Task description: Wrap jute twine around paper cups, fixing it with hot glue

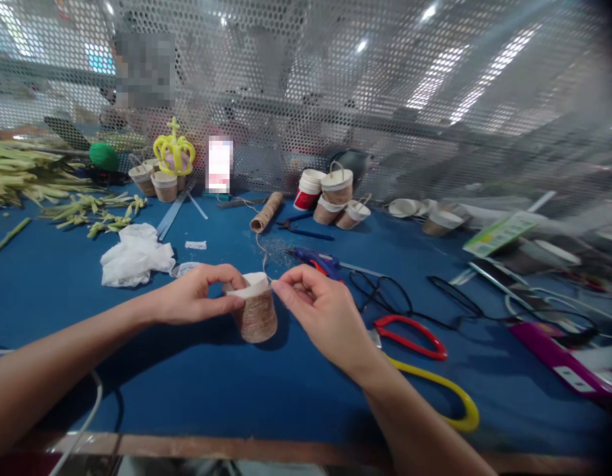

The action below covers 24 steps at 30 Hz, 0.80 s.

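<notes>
A small white paper cup [258, 316], wrapped in brown twine with its white rim bare, is tilted in my left hand [207, 294]. The left fingers reach inside the rim while the thumb presses the outside. My right hand [316, 307] pinches a strand of twine [265, 254] just right of the rim. That strand runs back to a brown twine roll [267, 211] lying on the blue table. Behind my right hand lies a blue glue gun [316, 259], partly hidden.
Scissors with a red handle [412, 336] and a yellow handle [459, 396] lie by my right forearm. Black cables and a purple power strip [558, 360] are at right. Wrapped cups [336, 192], pliers [310, 229], white tissue [136, 254] and a yellow crown [174, 152] stand or lie farther back.
</notes>
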{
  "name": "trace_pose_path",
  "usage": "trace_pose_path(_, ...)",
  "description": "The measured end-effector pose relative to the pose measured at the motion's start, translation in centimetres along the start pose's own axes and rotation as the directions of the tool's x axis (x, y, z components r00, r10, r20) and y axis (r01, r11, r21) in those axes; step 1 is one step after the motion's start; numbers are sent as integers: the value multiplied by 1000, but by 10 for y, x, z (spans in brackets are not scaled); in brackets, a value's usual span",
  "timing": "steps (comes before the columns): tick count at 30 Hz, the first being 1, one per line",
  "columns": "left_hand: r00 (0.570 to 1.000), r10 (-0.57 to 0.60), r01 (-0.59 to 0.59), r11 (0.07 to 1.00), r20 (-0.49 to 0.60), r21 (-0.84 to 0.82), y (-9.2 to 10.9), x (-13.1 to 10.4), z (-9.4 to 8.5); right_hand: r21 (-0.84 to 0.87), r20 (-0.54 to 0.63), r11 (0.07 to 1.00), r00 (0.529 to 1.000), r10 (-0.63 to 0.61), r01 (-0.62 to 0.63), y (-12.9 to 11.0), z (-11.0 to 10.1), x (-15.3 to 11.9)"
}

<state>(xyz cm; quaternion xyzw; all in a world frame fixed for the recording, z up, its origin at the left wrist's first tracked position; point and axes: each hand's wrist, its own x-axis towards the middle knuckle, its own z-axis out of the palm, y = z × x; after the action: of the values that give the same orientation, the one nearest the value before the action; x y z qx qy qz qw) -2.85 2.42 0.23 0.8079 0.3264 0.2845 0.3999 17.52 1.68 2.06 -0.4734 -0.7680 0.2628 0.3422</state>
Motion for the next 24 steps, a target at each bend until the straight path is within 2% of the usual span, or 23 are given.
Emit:
trace_pose_path(5,1000,-19,19,999,17,-46,0,0,-1,-14,21,1000,1000,4,-4,2,0,1)
trace_pose_path(10,998,-31,39,984,50,-173,3,0,-2,17,57,1000,998,14,-15,3,-1,0)
trace_pose_path(16,993,-69,98,933,96,-346,6,-1,-2,65,102,997,994,28,-35,3,-3,0)
trace_pose_path(24,987,-60,127,865,150,-485,3,-2,-5,123,165,992,986,20,-40,4,-4,2)
